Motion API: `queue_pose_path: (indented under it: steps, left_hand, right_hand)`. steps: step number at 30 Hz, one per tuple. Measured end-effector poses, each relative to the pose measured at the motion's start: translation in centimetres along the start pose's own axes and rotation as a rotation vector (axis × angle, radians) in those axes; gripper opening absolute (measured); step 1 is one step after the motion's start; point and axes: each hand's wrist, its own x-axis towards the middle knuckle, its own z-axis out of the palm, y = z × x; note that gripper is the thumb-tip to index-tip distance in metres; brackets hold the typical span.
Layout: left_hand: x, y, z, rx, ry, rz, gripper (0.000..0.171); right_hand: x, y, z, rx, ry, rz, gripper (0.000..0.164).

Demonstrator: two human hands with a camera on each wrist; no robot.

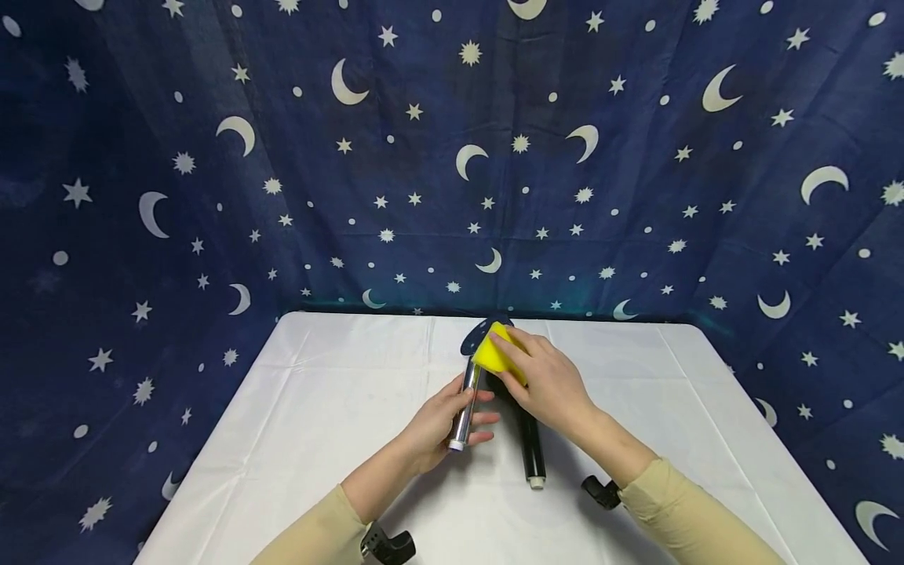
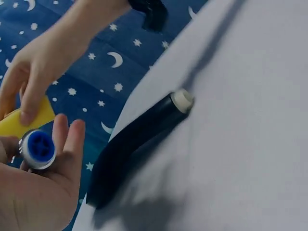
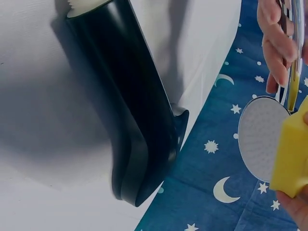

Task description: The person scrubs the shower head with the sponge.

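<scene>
A chrome shower head is held by its handle in my left hand, tilted with its round head away from me. Its grey spray face shows in the right wrist view, and a blue insert fills the handle's end in the left wrist view. My right hand pinches a yellow sponge between thumb and fingers. The sponge lies against the shower head where handle and head meet, overlapping part of the round head. Beneath the right hand, a black shower handle with a pale threaded end lies on the table.
A white cloth covers the table. Behind it and at both sides hangs a dark blue curtain with moons and stars. Black wrist cameras, one on the left and another on the right, jut out below the forearms.
</scene>
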Motion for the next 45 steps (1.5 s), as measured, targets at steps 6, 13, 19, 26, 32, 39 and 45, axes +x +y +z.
queue_pose_path:
  steps: [6,13,19,26,32,39,45]
  left_hand:
    - [-0.5,0.5,-0.4,-0.055,-0.104,-0.073,0.059]
    - [-1.0,0.5,-1.2,0.116,-0.125,-0.097,0.069]
    - [-1.1,0.2,-1.3,0.186,-0.072,-0.055,0.078]
    - [-1.0,-0.6,-1.1,0.243,-0.002,-0.003,0.077]
    - [-1.1,-0.6,-1.0,0.28,0.034,0.004,0.067]
    - [-1.3,-0.2,-0.6,0.291,0.03,0.003,0.067]
    - [-1.2,0.2,-0.4,0.299,0.023,0.008,0.068]
  right_hand:
    - [-0.4,0.1,-0.1,-0.01,0.023,-0.032,0.06]
    - [0.2,0.6,-1.2,-0.082,-0.05,-0.075,0.053]
    - [1.8,1.5,-1.8,-0.149,-0.096,0.045,0.051]
    - [2.7,0.7,-1.6,-0.17,-0.116,0.037,0.047]
    - [2.5,-1.7,-1.6,-0.167,-0.183,-0.222,0.045]
    - [5.0,1.1,-1.8,-0.187,-0.18,-0.053,0.046]
    - [5.9,1.9,-1.5,-0.129,-0.204,0.071,0.047]
